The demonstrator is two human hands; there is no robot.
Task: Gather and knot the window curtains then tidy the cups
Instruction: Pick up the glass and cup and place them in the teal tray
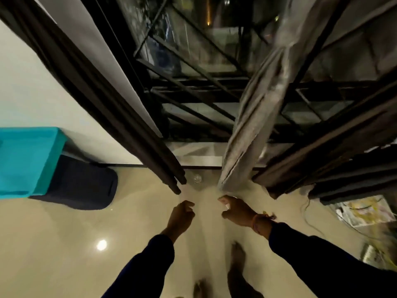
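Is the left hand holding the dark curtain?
No, the left hand is loosely curled and empty, just below the hanging end of the dark curtain, with floor showing between them.

Domestic room interior: glossy tiled floor (64, 244), dark curtains (96, 100) flanking a black-framed glazed window (193, 87), and teal-covered furniture (25, 160) against the wall.

Glossy floor (64, 244), matt cloth curtains (253, 117)

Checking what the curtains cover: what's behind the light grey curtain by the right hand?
Behind the light grey curtain are a dark window frame with diagonal bars and glass panes, and a pale sill below. The part of the window directly behind the cloth is hidden.
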